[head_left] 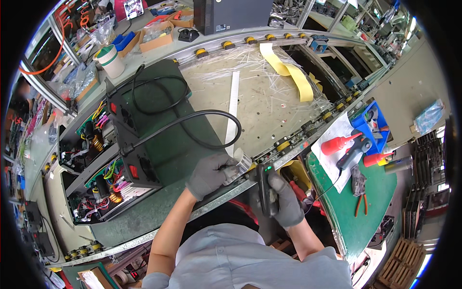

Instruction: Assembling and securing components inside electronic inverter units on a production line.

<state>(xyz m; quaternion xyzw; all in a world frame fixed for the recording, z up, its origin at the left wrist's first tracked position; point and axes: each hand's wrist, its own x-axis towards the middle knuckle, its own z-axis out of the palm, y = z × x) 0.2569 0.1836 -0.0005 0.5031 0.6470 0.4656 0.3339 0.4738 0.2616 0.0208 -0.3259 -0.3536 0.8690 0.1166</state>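
Observation:
My left hand (209, 176), in a grey glove, is at the near edge of the workbench, its fingers closed on a small silvery-white piece (243, 158) whose exact kind I cannot make out. Just right of it, my right hand (287, 202), also gloved, grips a slim black handheld device (265, 190) with small green lights at its top. The device stands on edge, its top close to the silvery piece. Left of my left hand are two open black electrical units (103, 192) with exposed coils and coloured wires. A thick black cable (192, 115) loops from them over a green mat (175, 139).
A yellow strip (288, 72) and a white strip (233, 101) lie on the bench among thin clear scraps. At right, a green side table (380, 192) bears red bottles (337, 144), a blue bin (373, 127) and orange-handled pliers (361, 205). Rollers (284, 145) line the bench edge.

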